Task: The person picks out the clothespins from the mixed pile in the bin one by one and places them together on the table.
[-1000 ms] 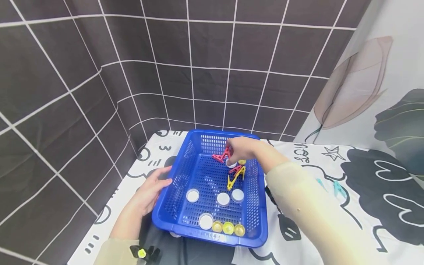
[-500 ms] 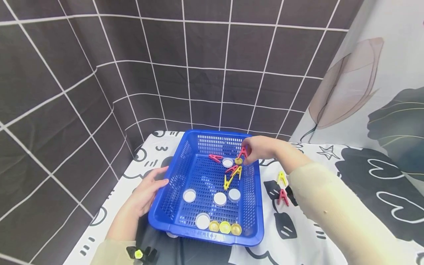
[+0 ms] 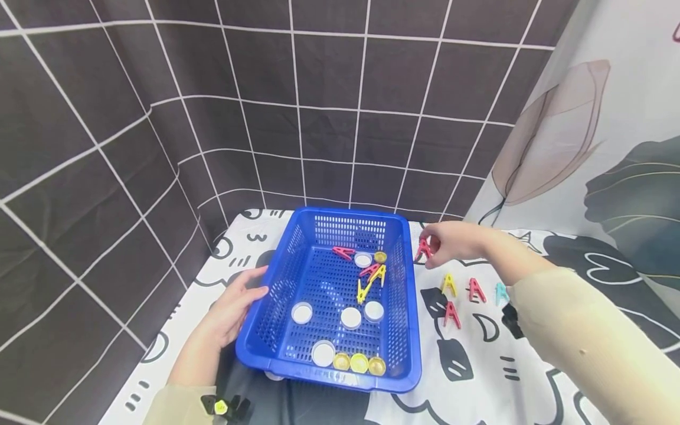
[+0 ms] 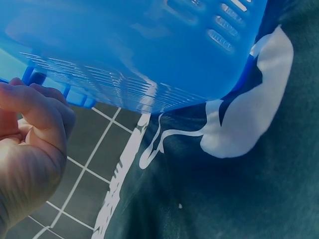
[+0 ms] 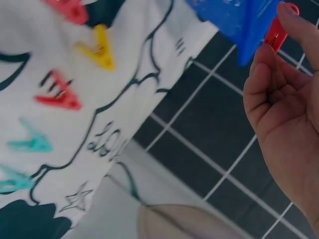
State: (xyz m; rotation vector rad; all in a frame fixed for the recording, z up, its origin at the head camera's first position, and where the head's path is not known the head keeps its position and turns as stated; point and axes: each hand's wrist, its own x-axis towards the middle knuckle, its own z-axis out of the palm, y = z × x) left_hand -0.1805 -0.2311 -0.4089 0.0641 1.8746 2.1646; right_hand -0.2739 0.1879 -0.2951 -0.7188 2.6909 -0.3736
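Observation:
Just right of the blue plastic basket (image 3: 249,348), my right hand (image 3: 457,239) pinches a red clothespin (image 3: 423,249) between thumb and fingers, above the patterned cloth. The right wrist view shows this red clothespin (image 5: 276,34) at the fingertips. My left hand (image 3: 236,307) holds the basket's left rim, thumb on the rim edge; its fingers look curled there in the left wrist view. Inside the basket lie red clothespins (image 3: 343,252), yellow clothespins (image 3: 363,291), several white round lids (image 3: 350,318) and several small yellow round pieces (image 3: 359,363).
Right of the basket, a yellow clothespin (image 3: 448,284), two red clothespins (image 3: 476,290) and a teal clothespin (image 3: 501,293) lie on the white patterned cloth (image 3: 510,360). Another teal clothespin (image 5: 14,180) shows in the right wrist view. A dark tiled-print curtain (image 3: 329,136) hangs behind.
My right hand has lifted a red clothespin from the basket's far right and carried it rightward over the rim. My left hand stays at the left rim.

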